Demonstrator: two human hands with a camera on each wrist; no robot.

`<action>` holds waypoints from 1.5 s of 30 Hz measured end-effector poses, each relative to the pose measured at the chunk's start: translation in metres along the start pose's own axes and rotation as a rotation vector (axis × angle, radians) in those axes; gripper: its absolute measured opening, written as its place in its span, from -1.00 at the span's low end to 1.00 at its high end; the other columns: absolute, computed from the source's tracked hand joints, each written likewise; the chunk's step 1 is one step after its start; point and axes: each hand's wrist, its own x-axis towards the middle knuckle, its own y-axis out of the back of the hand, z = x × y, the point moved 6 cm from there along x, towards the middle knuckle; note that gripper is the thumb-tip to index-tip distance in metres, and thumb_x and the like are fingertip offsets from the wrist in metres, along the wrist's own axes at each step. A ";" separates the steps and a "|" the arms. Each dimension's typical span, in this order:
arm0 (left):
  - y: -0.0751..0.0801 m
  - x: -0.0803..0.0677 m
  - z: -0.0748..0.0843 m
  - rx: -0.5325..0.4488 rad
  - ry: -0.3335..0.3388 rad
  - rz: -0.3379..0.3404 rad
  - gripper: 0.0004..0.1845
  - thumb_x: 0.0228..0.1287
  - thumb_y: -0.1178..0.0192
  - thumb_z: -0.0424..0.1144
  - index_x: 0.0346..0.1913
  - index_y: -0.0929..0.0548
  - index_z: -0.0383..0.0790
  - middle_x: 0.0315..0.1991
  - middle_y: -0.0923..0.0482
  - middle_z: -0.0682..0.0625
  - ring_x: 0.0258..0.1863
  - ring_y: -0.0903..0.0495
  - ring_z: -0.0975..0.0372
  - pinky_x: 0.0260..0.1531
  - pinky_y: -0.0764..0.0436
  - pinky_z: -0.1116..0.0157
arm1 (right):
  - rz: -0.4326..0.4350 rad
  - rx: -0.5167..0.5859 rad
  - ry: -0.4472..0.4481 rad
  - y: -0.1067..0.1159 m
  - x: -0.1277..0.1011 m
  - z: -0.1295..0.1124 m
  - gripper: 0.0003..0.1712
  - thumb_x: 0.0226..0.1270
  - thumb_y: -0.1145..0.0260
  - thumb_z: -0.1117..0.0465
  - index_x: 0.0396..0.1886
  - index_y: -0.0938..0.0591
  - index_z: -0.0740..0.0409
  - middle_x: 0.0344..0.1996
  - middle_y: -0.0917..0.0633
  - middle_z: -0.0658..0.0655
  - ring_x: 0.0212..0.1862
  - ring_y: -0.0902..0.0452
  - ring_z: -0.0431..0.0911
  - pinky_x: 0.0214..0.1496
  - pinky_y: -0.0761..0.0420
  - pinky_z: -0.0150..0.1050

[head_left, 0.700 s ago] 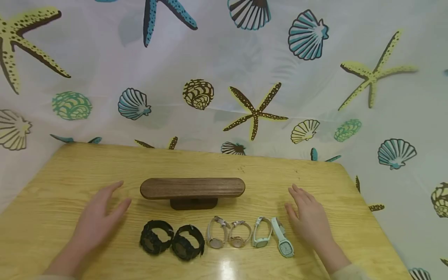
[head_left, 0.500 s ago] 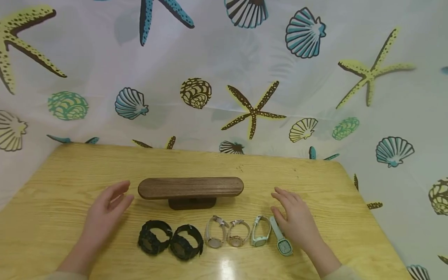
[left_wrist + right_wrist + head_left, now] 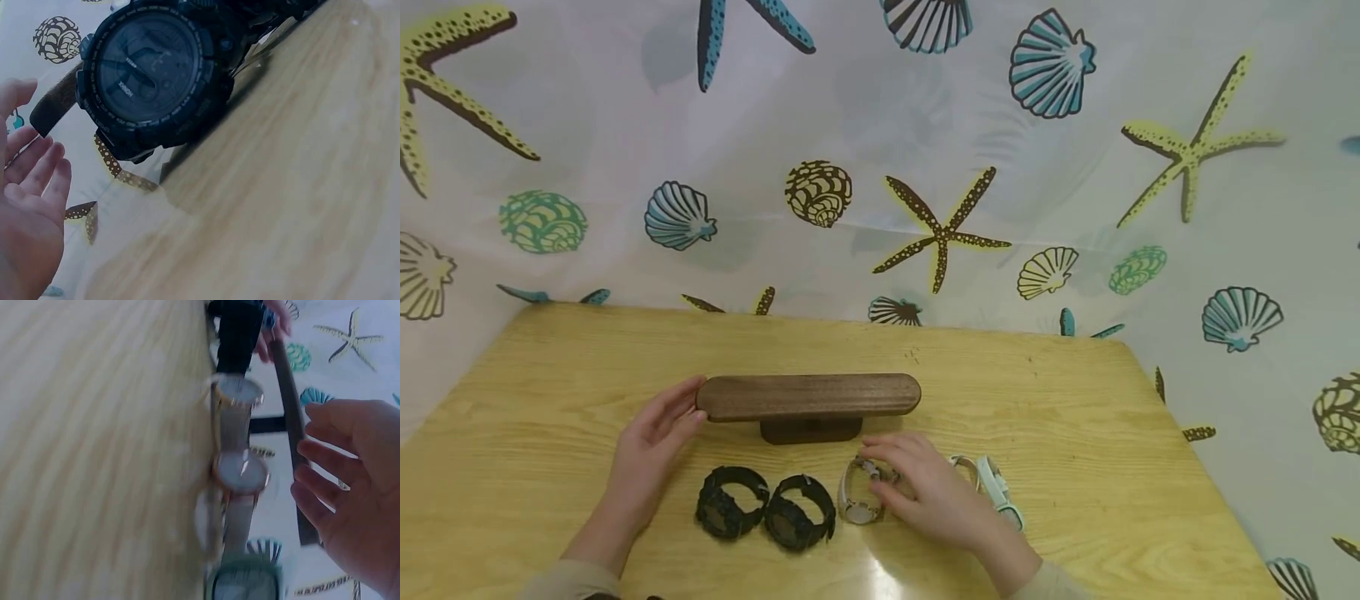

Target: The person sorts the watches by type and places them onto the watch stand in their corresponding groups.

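- My right hand (image 3: 928,496) hovers over the beige-strapped watch (image 3: 242,473) with the rose-gold rim, second from the right of the pale ones in the row on the wooden table (image 3: 1075,433); my fingers are spread and loose and hold nothing.
- From the head view my hand hides that watch; the right wrist view shows it standing on its edge, clear of my fingers (image 3: 325,462).
- Just beside it, toward my left, stands the other beige watch (image 3: 859,496), and beyond that the two black watches (image 3: 765,507) side by side.
- On the other side lie the two mint-green watches (image 3: 996,492), partly under my wrist.
- My left hand (image 3: 655,437) is open, fingertips at the left end of the dark wooden stand (image 3: 808,396), which sits behind the row; whether they touch it I cannot tell.
- A sheet printed with shells and starfish (image 3: 940,225) hangs behind the table.
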 end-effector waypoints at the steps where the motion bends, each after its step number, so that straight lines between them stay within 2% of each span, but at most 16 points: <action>1: -0.001 0.000 0.001 0.001 -0.007 -0.008 -0.48 0.38 -0.12 -0.37 0.36 -0.32 -0.34 0.37 -0.28 -0.14 0.27 -0.33 0.35 0.10 -0.39 0.53 | -0.038 0.006 0.023 -0.003 0.005 -0.006 -0.52 0.40 -0.23 0.12 0.26 -0.47 0.12 0.28 -0.44 0.04 0.31 -0.27 -0.09 0.36 -0.28 -0.10; 4: -0.003 0.001 0.002 -0.017 -0.014 -0.022 -0.45 0.35 -0.16 -0.40 0.36 -0.31 -0.36 0.37 -0.26 -0.19 0.26 -0.35 0.35 0.10 -0.41 0.48 | -0.138 0.004 0.097 -0.013 0.019 -0.020 -0.43 0.37 -0.25 0.02 0.30 -0.43 0.12 0.31 -0.42 0.06 0.33 -0.25 -0.10 0.38 -0.24 -0.15; 9: -0.004 0.002 0.001 -0.039 -0.020 -0.024 -0.43 0.32 -0.18 -0.42 0.36 -0.32 -0.37 0.36 -0.28 -0.17 0.25 -0.36 0.36 0.10 -0.41 0.45 | -0.279 0.002 0.196 -0.023 0.039 -0.037 -0.25 0.20 -0.36 -0.06 0.34 -0.40 0.10 0.35 -0.37 0.07 0.37 -0.18 -0.13 0.41 -0.17 -0.21; 15: -0.003 0.002 0.000 -0.050 -0.005 -0.010 -0.42 0.29 -0.21 -0.43 0.36 -0.34 -0.33 0.37 -0.29 -0.11 0.27 -0.34 0.36 0.13 -0.37 0.48 | -0.461 0.002 0.205 -0.033 0.058 -0.047 -0.05 0.02 -0.51 0.02 0.42 -0.31 0.06 0.43 -0.22 0.08 0.41 -0.09 -0.13 0.40 -0.16 -0.26; 19: 0.000 0.002 -0.002 -0.052 0.020 -0.002 -0.42 0.30 -0.21 -0.41 0.36 -0.34 -0.31 0.36 -0.29 -0.08 0.24 -0.37 0.38 0.10 -0.39 0.49 | -0.529 -0.010 0.211 -0.040 0.066 -0.048 0.03 -0.02 -0.55 0.06 0.45 -0.25 0.01 0.47 -0.13 0.07 0.44 -0.01 -0.13 0.40 -0.15 -0.27; 26: 0.002 0.001 -0.007 -0.021 0.081 0.019 -0.43 0.30 -0.23 -0.35 0.36 -0.36 -0.25 0.34 -0.33 -0.05 0.22 -0.40 0.37 0.04 -0.46 0.50 | -0.589 -0.067 0.247 -0.050 0.069 -0.050 0.04 -0.02 -0.54 0.02 0.44 -0.26 0.10 0.44 -0.19 0.16 0.44 -0.04 -0.10 0.40 -0.12 -0.35; 32: 0.002 0.003 -0.008 0.026 0.090 0.024 -0.42 0.30 -0.23 -0.31 0.37 -0.37 -0.23 0.35 -0.32 -0.07 0.21 -0.40 0.38 0.02 -0.48 0.50 | -0.620 -0.058 0.220 -0.059 0.070 -0.046 -0.04 0.01 -0.54 0.04 0.41 -0.31 0.09 0.38 -0.30 0.09 0.38 -0.16 -0.16 0.35 -0.18 -0.40; 45: 0.001 0.001 -0.006 0.085 0.121 0.030 -0.41 0.30 -0.25 -0.24 0.38 -0.37 -0.17 0.37 -0.28 -0.11 0.22 -0.39 0.35 -0.01 -0.48 0.54 | -0.592 -0.002 0.197 -0.054 0.070 -0.043 -0.18 0.09 -0.50 0.00 0.33 -0.39 0.05 0.25 -0.41 -0.01 0.28 -0.27 -0.26 0.27 -0.26 -0.48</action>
